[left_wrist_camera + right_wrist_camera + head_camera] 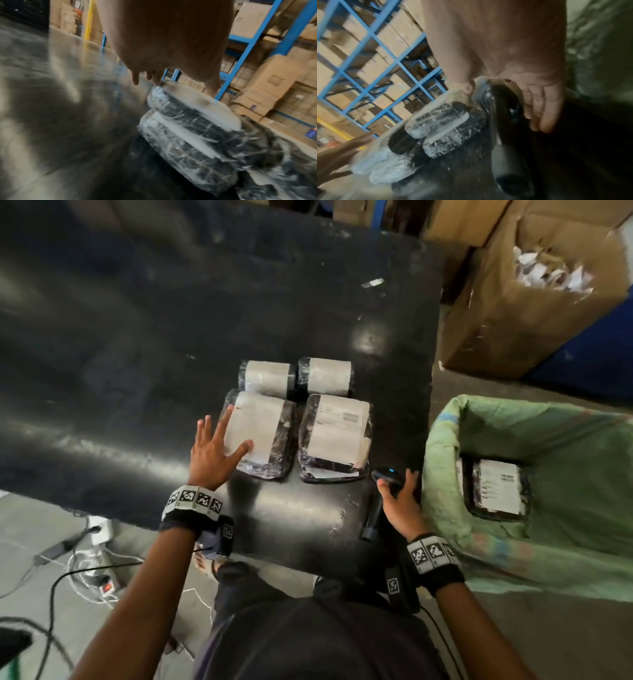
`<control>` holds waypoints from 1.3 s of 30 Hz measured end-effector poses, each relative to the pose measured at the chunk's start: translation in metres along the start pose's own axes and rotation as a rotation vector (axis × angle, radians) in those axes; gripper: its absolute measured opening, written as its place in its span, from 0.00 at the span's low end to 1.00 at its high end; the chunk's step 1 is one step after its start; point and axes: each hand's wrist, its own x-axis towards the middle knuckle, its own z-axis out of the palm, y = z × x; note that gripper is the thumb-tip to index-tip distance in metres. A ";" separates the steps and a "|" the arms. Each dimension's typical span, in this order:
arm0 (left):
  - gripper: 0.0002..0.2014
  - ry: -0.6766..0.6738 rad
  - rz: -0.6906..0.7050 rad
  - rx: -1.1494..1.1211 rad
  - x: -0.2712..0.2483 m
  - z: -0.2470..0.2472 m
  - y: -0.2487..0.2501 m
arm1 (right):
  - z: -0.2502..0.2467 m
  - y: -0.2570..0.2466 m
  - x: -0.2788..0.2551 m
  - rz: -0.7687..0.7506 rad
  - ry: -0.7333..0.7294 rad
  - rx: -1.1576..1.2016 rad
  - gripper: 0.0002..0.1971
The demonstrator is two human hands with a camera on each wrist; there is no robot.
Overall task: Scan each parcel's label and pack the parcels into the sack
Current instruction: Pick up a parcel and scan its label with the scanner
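Black plastic-wrapped parcels with white labels lie in a two-by-two group on the black table point(137, 371). My left hand point(227, 440) is open with fingers spread, and its thumb and fingertips touch the near-left parcel point(263, 436). In the left wrist view that parcel point(197, 117) tops a stack of two. The near-right parcel point(337, 436) shows a printed label. My right hand point(394, 484) grips the black scanner point(387, 475) at the table's right edge, its handle point(510, 155) pointing back toward me. The green sack point(442, 440) stands open to the right, with one labelled parcel point(496, 487) inside.
Two smaller parcels point(267, 376) point(325, 376) lie behind the front pair. An open cardboard box point(507, 313) of paper scraps stands behind the sack. Cables and a power strip point(102, 583) lie on the floor at left. Blue racking point(368, 60) with cartons fills the background.
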 end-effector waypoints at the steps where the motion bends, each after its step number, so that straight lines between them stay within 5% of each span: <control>1: 0.48 -0.020 -0.012 -0.029 0.004 -0.002 -0.006 | 0.006 0.003 0.002 0.000 0.017 0.045 0.38; 8: 0.48 -0.130 -0.015 -0.278 0.022 -0.011 -0.005 | 0.036 0.008 0.012 0.034 0.055 0.612 0.28; 15: 0.42 -0.098 0.006 -0.371 0.017 -0.011 0.003 | 0.048 0.013 0.018 0.053 0.109 0.651 0.25; 28: 0.33 0.283 0.087 -0.240 -0.014 -0.010 0.064 | 0.016 0.002 0.019 0.043 0.076 0.646 0.22; 34: 0.33 0.580 0.048 -0.307 -0.042 -0.023 0.096 | -0.046 -0.048 -0.010 -0.155 -0.029 0.813 0.20; 39: 0.33 0.679 0.110 -0.434 -0.053 -0.018 0.135 | -0.088 -0.105 -0.059 -0.403 -0.160 0.894 0.22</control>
